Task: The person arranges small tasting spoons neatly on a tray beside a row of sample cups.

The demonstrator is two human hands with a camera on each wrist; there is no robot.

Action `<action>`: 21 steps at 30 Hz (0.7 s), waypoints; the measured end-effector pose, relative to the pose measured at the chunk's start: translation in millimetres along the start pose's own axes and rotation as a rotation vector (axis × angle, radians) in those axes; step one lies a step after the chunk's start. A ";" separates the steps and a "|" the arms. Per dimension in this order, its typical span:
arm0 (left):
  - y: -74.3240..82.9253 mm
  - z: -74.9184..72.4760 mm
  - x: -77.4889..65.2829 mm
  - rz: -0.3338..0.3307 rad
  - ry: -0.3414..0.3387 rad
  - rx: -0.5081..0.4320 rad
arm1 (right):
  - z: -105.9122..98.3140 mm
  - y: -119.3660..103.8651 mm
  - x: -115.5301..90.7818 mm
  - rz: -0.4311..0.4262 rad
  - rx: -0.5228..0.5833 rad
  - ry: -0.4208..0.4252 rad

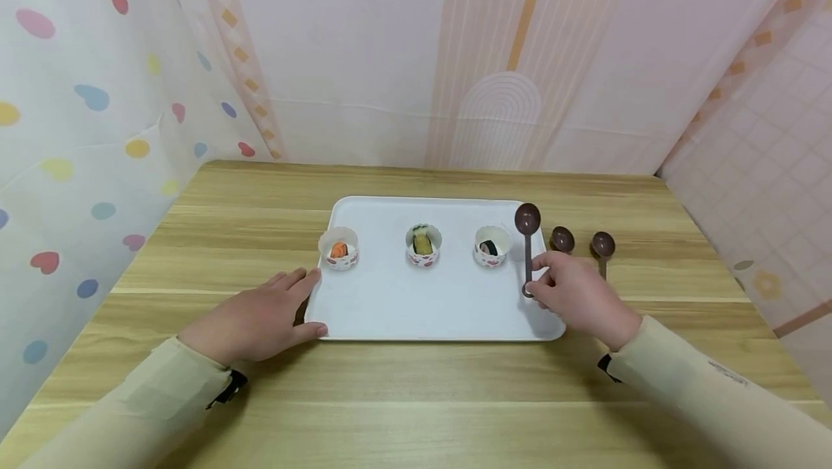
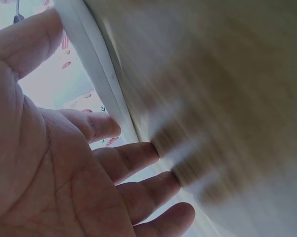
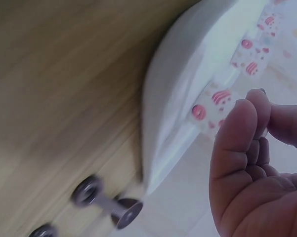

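A white tray [image 1: 390,306] holds three paper cups with red prints. The left cup [image 1: 341,264] contains an orange-topped sushi piece [image 1: 339,249], the middle cup [image 1: 423,260] a yellow-green piece [image 1: 422,243], and the right cup [image 1: 490,260] a dark-wrapped one [image 1: 489,247]. My left hand [image 1: 260,317] touches the tray's left edge with fingers spread. Over the tray's right side, my right hand [image 1: 581,295] pinches a brown measuring spoon [image 1: 528,220] by the handle's lower end, bowl pointing away. The right wrist view hardly shows that spoon.
Two more brown spoons, one [image 1: 562,239] partly hidden behind my right hand and another [image 1: 603,245] farther right, lie on the wooden table [image 1: 429,404] beside the tray. Patterned curtains [image 1: 364,57] hang behind the table and at both sides.
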State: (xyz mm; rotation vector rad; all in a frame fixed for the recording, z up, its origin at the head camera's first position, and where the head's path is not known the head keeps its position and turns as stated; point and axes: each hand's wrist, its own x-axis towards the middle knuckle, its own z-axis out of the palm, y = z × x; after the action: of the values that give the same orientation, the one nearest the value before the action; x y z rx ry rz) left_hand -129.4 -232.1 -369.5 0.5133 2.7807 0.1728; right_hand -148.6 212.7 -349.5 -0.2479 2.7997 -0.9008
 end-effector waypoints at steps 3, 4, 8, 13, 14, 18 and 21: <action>-0.5 -0.2 -0.7 0.001 0.004 0.001 | 4.1 -8.1 2.9 0.009 0.028 -0.024; -0.6 -0.3 -0.8 0.002 0.005 0.003 | 5.4 -11.0 3.7 0.008 0.034 -0.031; -0.2 -0.4 -0.2 0.004 0.003 0.005 | 11.9 -21.6 6.8 -0.011 0.061 -0.048; 0.9 -0.3 -0.1 0.005 0.009 0.009 | 21.6 -31.3 12.1 -0.033 0.079 -0.059; 0.8 -0.2 -0.1 0.005 0.010 0.010 | 23.6 -33.1 13.3 -0.034 0.083 -0.063; 0.4 -0.4 -0.1 0.008 0.011 0.014 | 29.9 -39.6 18.2 -0.046 0.093 -0.082; 0.4 -1.1 0.0 0.006 0.008 0.012 | 33.2 -43.8 21.0 -0.058 0.101 -0.090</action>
State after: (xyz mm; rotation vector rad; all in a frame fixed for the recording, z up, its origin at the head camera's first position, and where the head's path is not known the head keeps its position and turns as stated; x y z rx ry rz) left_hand -129.7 -231.8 -368.4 0.5248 2.7904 0.1597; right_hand -156.9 154.6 -352.8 -0.3464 2.6683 -1.0145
